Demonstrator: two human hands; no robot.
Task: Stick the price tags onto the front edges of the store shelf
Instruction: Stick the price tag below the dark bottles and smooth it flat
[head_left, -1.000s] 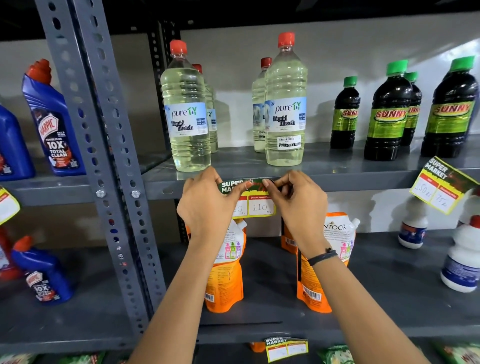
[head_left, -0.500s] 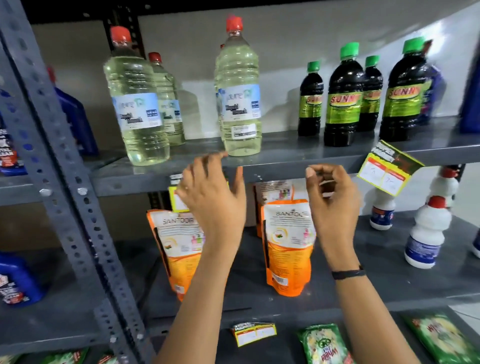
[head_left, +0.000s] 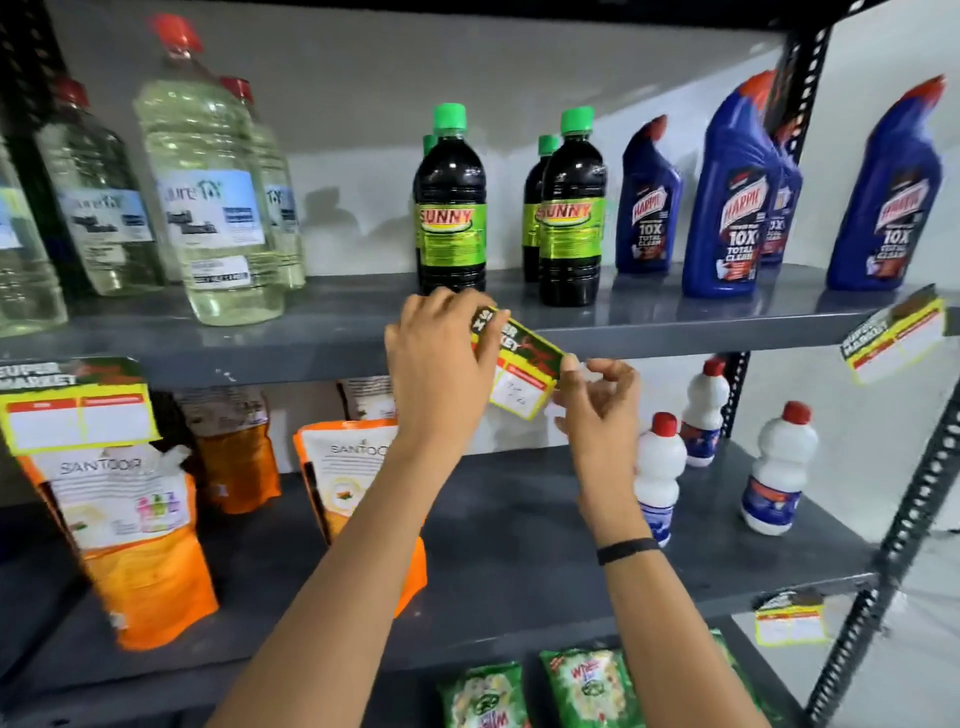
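Observation:
A tilted yellow, red and green price tag (head_left: 519, 371) hangs at the front edge of the grey upper shelf (head_left: 675, 332), below the dark Sunny bottles (head_left: 451, 208). My left hand (head_left: 441, 358) pinches the tag's upper left corner against the edge. My right hand (head_left: 597, 400) pinches its right side from below. A second tag (head_left: 78, 410) is stuck flat on the same edge at the far left. A third tag (head_left: 893, 340) hangs crooked at the far right, and a fourth (head_left: 789, 621) hangs on the lower shelf's edge.
Clear bleach bottles (head_left: 208, 208) stand upper left, blue Harpic bottles (head_left: 737, 208) upper right. Orange Santoor pouches (head_left: 130, 530) and white bottles (head_left: 779, 467) fill the middle shelf. Green packets (head_left: 587, 686) lie below. A perforated upright (head_left: 893, 545) slants at right.
Both hands left the tag under the bleach bottles and moved right along the shelf. They now hold the tilted tag under the Sunny bottles. The view has swung right.

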